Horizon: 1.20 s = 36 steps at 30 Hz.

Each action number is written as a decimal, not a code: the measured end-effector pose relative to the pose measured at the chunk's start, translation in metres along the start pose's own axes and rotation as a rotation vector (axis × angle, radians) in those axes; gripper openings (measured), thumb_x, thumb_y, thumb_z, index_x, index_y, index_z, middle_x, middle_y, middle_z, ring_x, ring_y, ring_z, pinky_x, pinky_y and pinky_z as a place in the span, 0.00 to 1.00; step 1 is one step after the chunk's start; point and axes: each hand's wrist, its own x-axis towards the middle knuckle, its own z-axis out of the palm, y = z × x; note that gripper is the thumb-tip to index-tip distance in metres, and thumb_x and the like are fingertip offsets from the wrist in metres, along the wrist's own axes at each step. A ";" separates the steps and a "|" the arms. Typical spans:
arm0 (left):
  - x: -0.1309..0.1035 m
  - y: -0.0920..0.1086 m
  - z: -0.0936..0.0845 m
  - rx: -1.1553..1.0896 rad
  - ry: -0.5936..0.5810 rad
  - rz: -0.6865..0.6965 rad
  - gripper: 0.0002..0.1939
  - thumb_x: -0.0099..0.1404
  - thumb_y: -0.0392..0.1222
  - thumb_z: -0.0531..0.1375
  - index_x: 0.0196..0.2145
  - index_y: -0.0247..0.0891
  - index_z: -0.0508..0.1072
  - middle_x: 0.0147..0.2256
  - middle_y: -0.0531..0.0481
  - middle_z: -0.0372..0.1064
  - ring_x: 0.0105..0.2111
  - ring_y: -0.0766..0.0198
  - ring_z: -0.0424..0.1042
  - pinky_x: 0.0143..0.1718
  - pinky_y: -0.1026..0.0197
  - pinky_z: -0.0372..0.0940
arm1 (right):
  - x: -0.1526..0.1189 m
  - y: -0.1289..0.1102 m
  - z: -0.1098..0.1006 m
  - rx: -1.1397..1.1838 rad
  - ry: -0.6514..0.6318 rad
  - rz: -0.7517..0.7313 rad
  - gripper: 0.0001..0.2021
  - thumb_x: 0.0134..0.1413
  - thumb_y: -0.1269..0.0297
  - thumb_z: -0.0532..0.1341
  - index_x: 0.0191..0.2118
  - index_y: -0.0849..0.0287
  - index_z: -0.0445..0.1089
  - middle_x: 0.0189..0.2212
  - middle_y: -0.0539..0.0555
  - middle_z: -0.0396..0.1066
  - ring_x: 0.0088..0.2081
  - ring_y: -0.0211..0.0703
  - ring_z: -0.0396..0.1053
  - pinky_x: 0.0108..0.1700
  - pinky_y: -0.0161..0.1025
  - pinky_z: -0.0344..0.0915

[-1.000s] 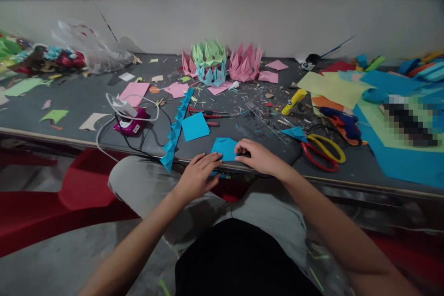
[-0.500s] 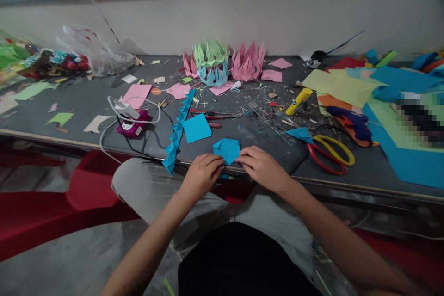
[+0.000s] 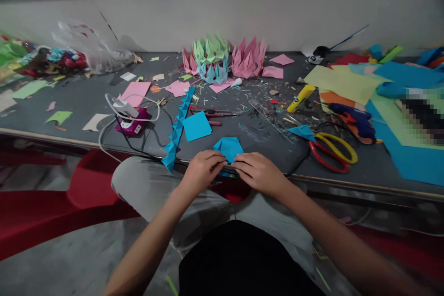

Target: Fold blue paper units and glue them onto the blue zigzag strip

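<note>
Just below frame centre, pinching folded blue paper (image 3: pixel 229 148) at its near edge with fingers (image 3: pixel 213 157) of left hand (image 3: pixel 201 171) and right hand (image 3: pixel 262 172), apparently for crease control. Noted square blue sheets (image 3: pixel 197 126) left of centre, presumably set aside for clearance.

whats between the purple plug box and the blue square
In the head view, the zigzag strip lies between the box and the square, with a loop of white cable nearer the box.
</note>
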 end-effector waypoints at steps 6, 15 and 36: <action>0.006 0.001 -0.002 -0.130 -0.027 -0.129 0.03 0.60 0.36 0.59 0.30 0.37 0.72 0.33 0.48 0.72 0.35 0.63 0.70 0.38 0.59 0.65 | -0.005 -0.001 0.001 -0.014 0.021 -0.008 0.11 0.57 0.69 0.53 0.43 0.62 0.71 0.39 0.58 0.72 0.42 0.44 0.68 0.41 0.43 0.65; 0.013 0.004 -0.004 -0.236 -0.047 -0.277 0.03 0.58 0.35 0.60 0.28 0.36 0.73 0.32 0.48 0.70 0.34 0.64 0.71 0.36 0.62 0.66 | -0.005 0.000 0.004 -0.059 0.001 -0.009 0.12 0.56 0.69 0.54 0.44 0.62 0.70 0.39 0.59 0.72 0.41 0.45 0.68 0.40 0.43 0.65; 0.021 0.006 -0.005 -0.239 -0.101 -0.345 0.05 0.54 0.28 0.60 0.25 0.34 0.71 0.29 0.51 0.67 0.31 0.66 0.69 0.34 0.63 0.63 | 0.000 -0.006 0.003 -0.053 -0.060 0.085 0.12 0.54 0.67 0.56 0.44 0.58 0.70 0.39 0.57 0.71 0.39 0.46 0.67 0.39 0.44 0.63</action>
